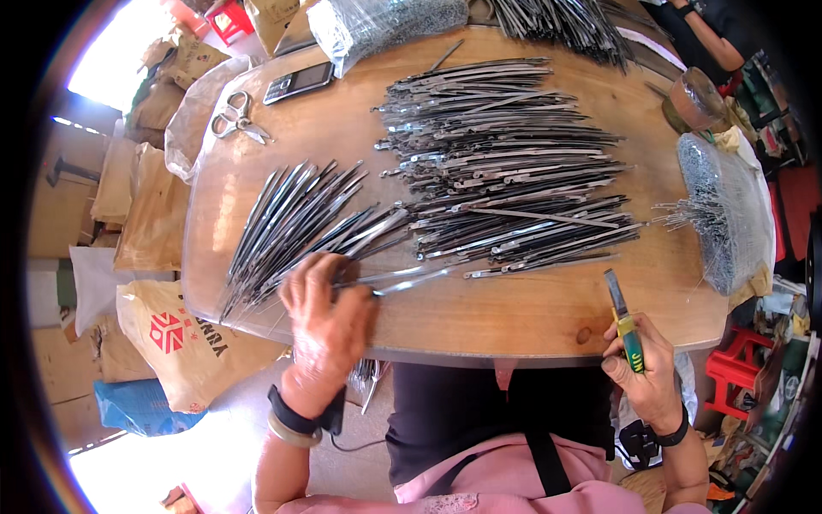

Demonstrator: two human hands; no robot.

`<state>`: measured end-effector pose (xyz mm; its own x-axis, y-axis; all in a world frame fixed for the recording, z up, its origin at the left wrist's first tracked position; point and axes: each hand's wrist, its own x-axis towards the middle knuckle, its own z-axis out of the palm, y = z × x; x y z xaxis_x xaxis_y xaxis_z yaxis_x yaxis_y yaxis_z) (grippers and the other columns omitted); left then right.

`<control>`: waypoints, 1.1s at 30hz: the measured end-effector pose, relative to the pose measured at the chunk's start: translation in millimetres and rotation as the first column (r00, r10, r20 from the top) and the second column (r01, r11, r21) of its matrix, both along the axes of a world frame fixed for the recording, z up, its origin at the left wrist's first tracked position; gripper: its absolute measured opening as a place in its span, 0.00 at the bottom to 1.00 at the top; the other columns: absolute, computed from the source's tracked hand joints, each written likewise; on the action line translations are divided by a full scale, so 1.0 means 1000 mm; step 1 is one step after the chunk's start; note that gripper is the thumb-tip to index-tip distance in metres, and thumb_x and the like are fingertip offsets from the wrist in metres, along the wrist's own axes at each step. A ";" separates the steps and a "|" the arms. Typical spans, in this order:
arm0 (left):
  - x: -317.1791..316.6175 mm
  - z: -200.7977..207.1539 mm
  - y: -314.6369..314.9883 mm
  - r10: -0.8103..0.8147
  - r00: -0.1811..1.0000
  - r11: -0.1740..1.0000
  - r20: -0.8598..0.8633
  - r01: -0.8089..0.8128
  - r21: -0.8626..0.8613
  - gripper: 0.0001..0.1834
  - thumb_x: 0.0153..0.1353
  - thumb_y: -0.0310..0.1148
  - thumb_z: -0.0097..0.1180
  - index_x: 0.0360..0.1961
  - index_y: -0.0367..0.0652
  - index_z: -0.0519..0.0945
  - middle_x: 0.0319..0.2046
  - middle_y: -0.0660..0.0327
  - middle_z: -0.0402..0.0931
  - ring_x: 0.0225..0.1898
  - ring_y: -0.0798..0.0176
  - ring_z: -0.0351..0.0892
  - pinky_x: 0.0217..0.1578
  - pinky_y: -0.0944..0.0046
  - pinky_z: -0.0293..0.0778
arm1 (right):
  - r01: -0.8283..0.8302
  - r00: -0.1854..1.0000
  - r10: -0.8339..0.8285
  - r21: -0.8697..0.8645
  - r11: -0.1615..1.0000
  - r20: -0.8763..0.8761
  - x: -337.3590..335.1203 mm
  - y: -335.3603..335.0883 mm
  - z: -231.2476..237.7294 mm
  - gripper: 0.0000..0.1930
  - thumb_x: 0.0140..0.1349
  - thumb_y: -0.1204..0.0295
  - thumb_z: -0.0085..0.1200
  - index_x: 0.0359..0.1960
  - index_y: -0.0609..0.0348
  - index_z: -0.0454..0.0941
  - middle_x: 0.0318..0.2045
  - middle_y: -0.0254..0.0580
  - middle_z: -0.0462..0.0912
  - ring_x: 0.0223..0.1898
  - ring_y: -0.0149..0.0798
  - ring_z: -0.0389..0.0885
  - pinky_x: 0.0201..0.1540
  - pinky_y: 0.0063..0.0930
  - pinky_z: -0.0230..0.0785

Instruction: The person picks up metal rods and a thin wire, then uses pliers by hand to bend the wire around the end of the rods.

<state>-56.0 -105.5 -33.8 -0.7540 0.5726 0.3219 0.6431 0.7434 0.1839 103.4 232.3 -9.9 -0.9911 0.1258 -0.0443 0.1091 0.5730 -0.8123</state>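
Near the front left of the table, my left hand (327, 317) is curled over a fanned-out pile of dark, thin metal strips (300, 218). A shiny metal strip (415, 280) juts to the right from its fingers; the fingertips are partly blurred. At the front right edge, my right hand (644, 368) is closed around the green and yellow handle of a flat-bladed hand tool (618, 295), its metal blade pointing away from me. Between the hands and farther back lies a wide, stacked heap of metal strips with small looped ends (514, 163).
Scissors (240, 120) and a keypad phone (300, 83) lie at the back left. A plastic-wrapped bundle of thin wires (715, 214) sits on the right, with a round container (693, 98) behind it. Sacks (193, 343) stand left; a red stool (738, 368) stands right. Another person's arm (715, 38) shows back right.
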 end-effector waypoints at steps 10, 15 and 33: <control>-0.007 0.013 0.017 0.167 0.983 0.962 0.077 -0.180 0.206 0.12 0.49 0.21 0.60 0.38 0.36 0.79 0.44 0.50 0.72 0.48 0.46 0.70 0.52 0.50 0.63 | -0.075 0.992 0.077 0.030 0.997 -0.099 0.007 0.010 -0.008 0.12 0.56 0.68 0.66 0.28 0.65 0.79 0.28 0.46 0.78 0.29 0.46 0.79 0.35 0.34 0.71; 0.043 0.024 0.081 -0.151 0.931 0.936 0.332 0.027 0.350 0.07 0.53 0.14 0.57 0.34 0.32 0.79 0.28 0.53 0.76 0.30 0.57 0.77 0.34 0.66 0.72 | 0.033 0.984 -0.063 -0.174 0.984 -0.168 0.030 0.036 0.017 0.07 0.52 0.75 0.65 0.29 0.64 0.81 0.33 0.48 0.80 0.32 0.43 0.81 0.36 0.32 0.72; 0.030 0.007 0.098 -0.213 0.964 0.977 0.158 0.208 0.045 0.09 0.54 0.19 0.57 0.38 0.31 0.78 0.30 0.50 0.69 0.33 0.45 0.70 0.34 0.51 0.69 | 0.164 0.842 0.222 0.625 0.763 -0.492 0.044 0.117 0.061 0.07 0.58 0.71 0.60 0.32 0.61 0.79 0.48 0.52 0.73 0.39 0.44 0.77 0.40 0.36 0.71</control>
